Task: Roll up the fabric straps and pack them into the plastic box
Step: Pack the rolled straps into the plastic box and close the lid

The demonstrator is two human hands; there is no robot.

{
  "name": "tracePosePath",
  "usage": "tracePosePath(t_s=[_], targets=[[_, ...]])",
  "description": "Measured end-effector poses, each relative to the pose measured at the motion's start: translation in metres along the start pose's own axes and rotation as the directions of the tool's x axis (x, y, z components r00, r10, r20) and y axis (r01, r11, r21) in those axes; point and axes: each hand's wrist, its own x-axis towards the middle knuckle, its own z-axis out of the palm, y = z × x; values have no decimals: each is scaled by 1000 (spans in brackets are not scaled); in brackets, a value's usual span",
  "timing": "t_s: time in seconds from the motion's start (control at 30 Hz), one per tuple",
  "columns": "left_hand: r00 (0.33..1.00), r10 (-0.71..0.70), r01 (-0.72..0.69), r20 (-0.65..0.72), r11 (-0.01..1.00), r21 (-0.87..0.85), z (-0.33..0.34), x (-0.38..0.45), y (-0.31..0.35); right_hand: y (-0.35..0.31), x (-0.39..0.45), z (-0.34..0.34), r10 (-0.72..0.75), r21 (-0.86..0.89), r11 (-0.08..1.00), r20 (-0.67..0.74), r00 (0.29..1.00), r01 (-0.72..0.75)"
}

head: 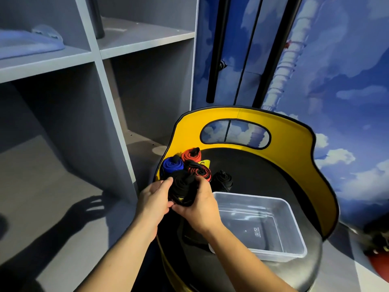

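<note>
Gripping a rolled black fabric strap (183,191) between them, the left hand (152,200) and right hand (199,207) curl their fingers around it above the black round seat (263,173). At four o'clock from it sits the clear rectangular plastic box (292,234); blue (172,164) and red (190,154) rolls lie at twelve.

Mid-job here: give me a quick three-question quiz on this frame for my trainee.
1. True or false: the plastic box already holds rolled straps.
2. What do both hands, left and right, grip?
3. Which rolled strap sits farthest left on the black seat: A blue, B red, C yellow?

Key: 1 false, it is empty. 2 the black strap. 3 A, the blue strap, beside the red strap.
</note>
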Motion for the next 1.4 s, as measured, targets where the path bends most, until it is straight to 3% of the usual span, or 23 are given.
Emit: tracePosePath(t_s=[0.13,0.37,0.53,0.63,0.77,0.93,1.0,1.13,1.23,1.4], targets=[[992,86,-91,88,994,60,7,-13,10,-4,-5,-32,-36,92,995,-109,993,46],[940,225,-252,257,965,76,50,-23,5,11,-18,-113,-34,63,997,-161,986,44],[913,127,-218,387,955,201,78,-21,-18,40,-35,-143,68,-73,995,-81,994,-74],[926,94,-216,366,927,307,84,-12,-37,58,-41,-143,96,-198,975,-15,995,-97],[943,78,-233,325,850,472,83,0,-53,71,-42,-131,94,-202,976,51,994,-82],[945,152,-304,291,742,598,79,12,-58,79,-31,-117,98,-268,961,117,988,-64],[946,188,-311,263,750,583,76,16,-61,82,-29,-113,100,-280,958,128,987,-61],[962,63,-188,265,858,477,76,19,-65,82,-28,-105,106,-306,950,149,983,-56],[963,72,-179,260,892,414,77,20,-66,79,-28,-100,94,-395,918,111,989,-43],[954,31,-165,299,886,434,73,22,-70,81,-28,-95,163,-298,947,117,980,-123]])
